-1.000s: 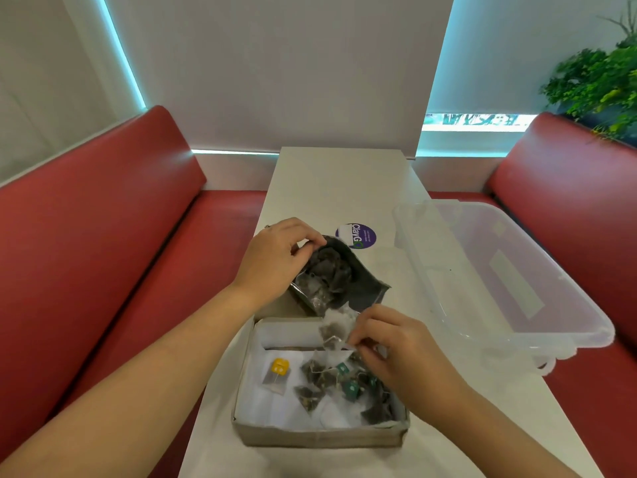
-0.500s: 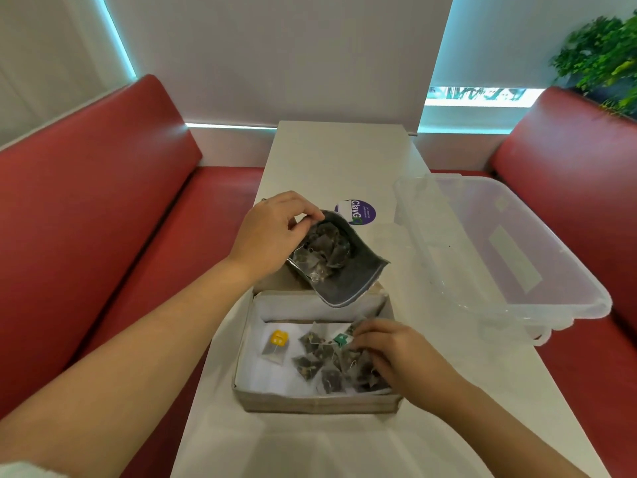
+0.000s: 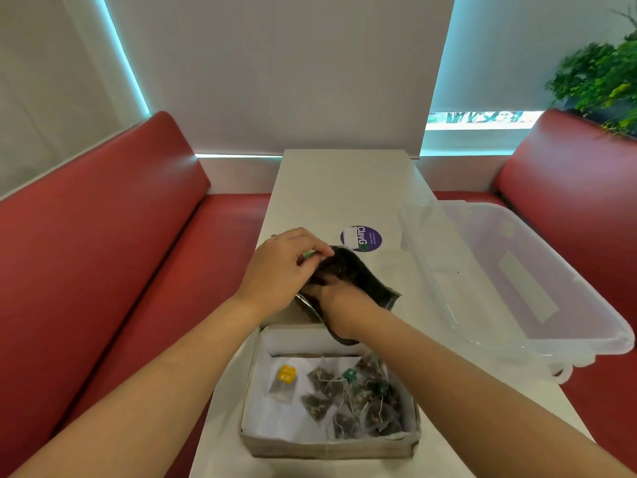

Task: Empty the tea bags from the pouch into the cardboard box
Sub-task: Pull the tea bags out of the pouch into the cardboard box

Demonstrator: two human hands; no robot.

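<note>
A dark foil pouch [image 3: 368, 281] lies tilted above the far end of the cardboard box [image 3: 327, 446], its mouth facing me. My left hand [image 3: 282, 270] grips the pouch's upper rim. My right hand [image 3: 341, 305] is pushed into the pouch's mouth, so its fingers are hidden inside. The box is lined with white paper and holds several pyramid tea bags [image 3: 358, 398] with green tags, plus one flat bag with a yellow tag [image 3: 284, 384].
The box stands on a narrow white table [image 3: 344, 188] between two red benches. A clear plastic bin [image 3: 510, 284] overhangs the table's right edge. A purple round sticker [image 3: 361, 239] lies behind the pouch. A plant [image 3: 599, 81] stands at far right.
My right hand left the tea bags in the box and went up into the pouch's mouth. The left hand kept its hold on the pouch's rim.
</note>
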